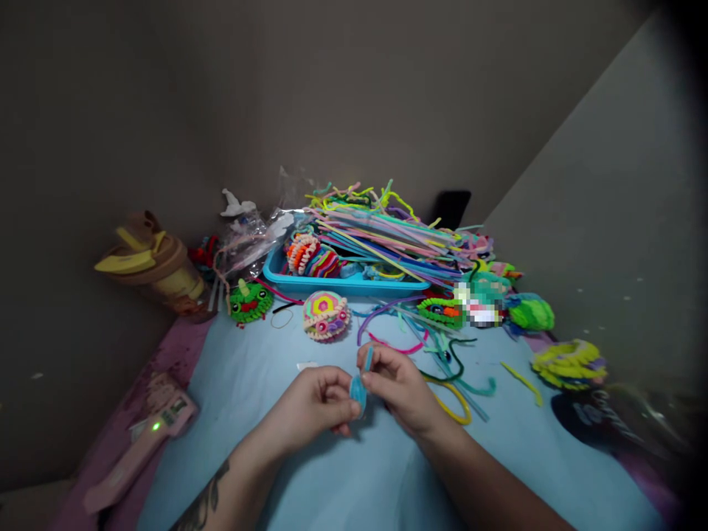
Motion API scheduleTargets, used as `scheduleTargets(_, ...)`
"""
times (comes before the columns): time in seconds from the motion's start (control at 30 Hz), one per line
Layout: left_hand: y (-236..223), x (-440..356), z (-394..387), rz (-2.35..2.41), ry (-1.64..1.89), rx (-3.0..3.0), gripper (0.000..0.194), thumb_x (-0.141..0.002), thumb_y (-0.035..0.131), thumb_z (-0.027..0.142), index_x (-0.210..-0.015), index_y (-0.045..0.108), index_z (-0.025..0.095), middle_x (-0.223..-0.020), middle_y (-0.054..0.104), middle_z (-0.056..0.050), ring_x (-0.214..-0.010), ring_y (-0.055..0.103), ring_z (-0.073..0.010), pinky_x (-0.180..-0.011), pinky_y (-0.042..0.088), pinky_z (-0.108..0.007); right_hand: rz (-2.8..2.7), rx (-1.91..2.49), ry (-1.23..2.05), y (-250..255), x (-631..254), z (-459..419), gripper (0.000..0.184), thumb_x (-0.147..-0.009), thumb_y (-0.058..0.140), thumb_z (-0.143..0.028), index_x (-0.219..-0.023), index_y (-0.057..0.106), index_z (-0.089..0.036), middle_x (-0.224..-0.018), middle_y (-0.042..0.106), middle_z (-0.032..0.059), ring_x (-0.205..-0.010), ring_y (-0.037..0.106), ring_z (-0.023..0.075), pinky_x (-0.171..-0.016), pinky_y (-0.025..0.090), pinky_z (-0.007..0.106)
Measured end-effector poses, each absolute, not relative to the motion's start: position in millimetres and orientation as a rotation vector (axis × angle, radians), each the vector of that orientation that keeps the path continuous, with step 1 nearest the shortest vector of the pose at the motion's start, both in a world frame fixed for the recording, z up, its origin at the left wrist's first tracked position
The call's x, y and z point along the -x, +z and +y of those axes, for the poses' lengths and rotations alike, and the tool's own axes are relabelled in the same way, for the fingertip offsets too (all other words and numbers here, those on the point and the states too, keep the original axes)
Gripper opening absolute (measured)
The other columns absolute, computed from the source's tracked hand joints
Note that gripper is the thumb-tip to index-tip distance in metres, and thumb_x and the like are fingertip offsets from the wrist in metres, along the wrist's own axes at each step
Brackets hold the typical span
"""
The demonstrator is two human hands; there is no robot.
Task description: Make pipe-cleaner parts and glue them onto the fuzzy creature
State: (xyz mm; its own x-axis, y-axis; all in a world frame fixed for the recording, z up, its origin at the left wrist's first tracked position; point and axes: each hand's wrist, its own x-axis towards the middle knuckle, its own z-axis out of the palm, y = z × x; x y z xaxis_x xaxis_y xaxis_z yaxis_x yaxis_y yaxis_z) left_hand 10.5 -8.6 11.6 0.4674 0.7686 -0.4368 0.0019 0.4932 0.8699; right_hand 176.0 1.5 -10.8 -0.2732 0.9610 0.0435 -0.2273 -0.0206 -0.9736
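Both hands pinching one small, light-blue, fuzzy pipe-cleaner piece [358, 392]
Left hand [319, 407] has thumb and fingers closed on its flat lower part, right hand [399, 387] nips the narrow upright end (pretty tight gap between the two). Past the grip sits a round, multicoloured fuzzy ball [326, 317]; a bent yellow fuzzy strip [466, 408] lies right of it.

Blue piece [358, 392] partly hidden by fingers [344, 411]; forearms [251, 461] cut off below; pixelated patch [479, 304] unreadable.
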Motion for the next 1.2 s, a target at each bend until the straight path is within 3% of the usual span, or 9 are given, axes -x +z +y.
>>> scheduleTargets(0.17,9,-10,-11,0.942,0.522,-0.955,0.021,-0.063,0.076,0.03,-0.067,0.062,0.014,-0.049,0.057,0.003,-0.041,0.051,-0.0076,-0.045,0.039,-0.018,-1.064,0.89,1.697,-9,-176,1,0.023,-0.068,0.073,-0.031,-0.071,0.055,-0.017,-0.071,0.058,-0.0003,-0.063,0.052,0.0113,-0.06,0.042,0.023)
scheduleTargets(0.37,11,-8,-11,0.969,0.453,-1.025,0.019,-0.065,0.073,0.03,-0.062,0.063,0.014,-0.05,0.056,0.003,-0.043,0.049,-0.0071,-0.048,0.042,-0.02,-0.979,0.932,1.78,-8,-174,0,0.027,-0.064,0.077,-0.029,-0.067,0.053,-0.017,-0.062,0.054,-0.004,-0.057,0.047,0.0085,-0.055,0.037,0.02)
scheduleTargets(0.57,5,-7,-9,0.939,0.424,-1.014,0.028,-0.062,0.075,0.035,-0.067,0.059,0.013,-0.051,0.057,0.003,-0.045,0.051,-0.007,-0.048,0.039,-0.019,-0.948,0.904,1.825,-13,-175,1,0.028,-0.061,0.08,-0.025,-0.079,0.059,-0.017,-0.068,0.055,-0.0041,-0.062,0.049,0.0076,-0.059,0.038,0.019)
scheduleTargets(0.8,12,-12,-7,0.968,0.601,-0.908,0.034,-0.064,0.074,0.038,-0.081,0.056,0.015,-0.058,0.058,0.004,-0.052,0.06,-0.0118,-0.047,0.042,-0.02,-0.923,0.921,1.67,-17,-175,2,0.028,-0.069,0.075,-0.023,-0.09,0.057,-0.022,-0.073,0.057,-0.0034,-0.066,0.05,0.0084,-0.06,0.039,0.019)
scheduleTargets(1.0,7,-12,-5,1.031,0.781,-0.829,0.029,-0.069,0.072,0.035,-0.082,0.056,0.014,-0.057,0.059,0.003,-0.051,0.054,-0.0077,-0.049,0.043,-0.019,-0.958,0.934,1.551,-15,-172,3,0.028,-0.07,0.073,-0.027,-0.091,0.055,-0.022,-0.074,0.058,-0.0026,-0.065,0.052,0.0098,-0.06,0.041,0.021)
scheduleTargets(1.2,3,-11,-1,1.103,0.916,-0.681,0.036,-0.058,0.08,0.035,-0.08,0.062,0.012,-0.062,0.065,0.0,-0.056,0.059,-0.0084,-0.056,0.045,-0.019,-1.07,0.989,1.536,-9,-170,-1,0.025,-0.071,0.071,-0.031,-0.086,0.055,-0.021,-0.071,0.056,-0.0023,-0.065,0.053,0.011,-0.062,0.045,0.023)
